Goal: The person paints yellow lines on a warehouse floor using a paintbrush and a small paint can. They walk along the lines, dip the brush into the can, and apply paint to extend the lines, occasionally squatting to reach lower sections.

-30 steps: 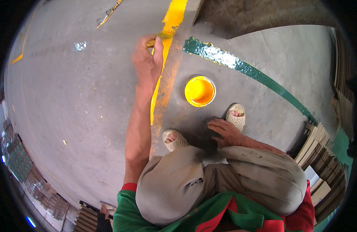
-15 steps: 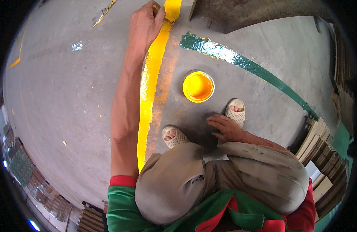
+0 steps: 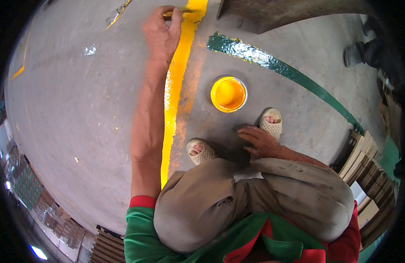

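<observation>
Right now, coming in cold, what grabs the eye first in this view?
A bright yellow stripe up the floor, just left of centre, with the left hand holding a brush at its upper part. Then the open can of yellow paint to its right, and above that a glossy green stripe curving down rightward.

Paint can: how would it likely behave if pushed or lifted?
The can may slide rather than roll, since it stands upright on the floor. Its top is open, so paint could slosh out if tilted. Yellow coats its rim, so it might feel slippery.
</observation>
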{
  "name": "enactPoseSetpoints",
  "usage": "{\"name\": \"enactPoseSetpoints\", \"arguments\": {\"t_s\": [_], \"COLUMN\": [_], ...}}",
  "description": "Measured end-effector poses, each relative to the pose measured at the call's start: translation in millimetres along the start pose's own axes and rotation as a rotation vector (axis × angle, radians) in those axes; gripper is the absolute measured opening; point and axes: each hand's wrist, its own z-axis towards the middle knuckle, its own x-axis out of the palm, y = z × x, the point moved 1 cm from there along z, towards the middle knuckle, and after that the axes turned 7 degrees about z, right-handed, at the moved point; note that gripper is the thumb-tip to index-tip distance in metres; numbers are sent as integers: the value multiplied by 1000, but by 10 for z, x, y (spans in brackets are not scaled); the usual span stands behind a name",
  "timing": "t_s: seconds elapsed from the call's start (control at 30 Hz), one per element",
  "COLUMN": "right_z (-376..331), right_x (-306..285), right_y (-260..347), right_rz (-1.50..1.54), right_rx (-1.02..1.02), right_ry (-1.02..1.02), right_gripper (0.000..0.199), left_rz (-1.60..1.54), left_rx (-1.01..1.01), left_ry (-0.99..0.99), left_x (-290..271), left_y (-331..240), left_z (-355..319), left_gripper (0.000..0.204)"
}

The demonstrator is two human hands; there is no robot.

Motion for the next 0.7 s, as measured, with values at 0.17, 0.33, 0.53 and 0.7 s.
{"name": "enactPoseSetpoints", "arguments": {"t_s": [0.17,0.33,0.53,0.7], "right_z": [8,-4,6,-12], "right_x": [0,-4,-13,-16], "right_y": [-12,-1,6,0], "right_rz": [13,-1,0,8], "right_rx": [-27,-19,-3,10], "right_ry": [-34,-39,-39,-22], "right_gripper": [67,69,70,70], "left_rz": [54,64,112,90], "left_rx": [-66,-23,28,53], "left_ry": [93,11,109,118], "left_x": [-103,-190,-82,-213], "left_y": [14,-144,-121,-176], "left_z": [-389,-371,-369,-442], "left_gripper": [13,9,9,9]}}
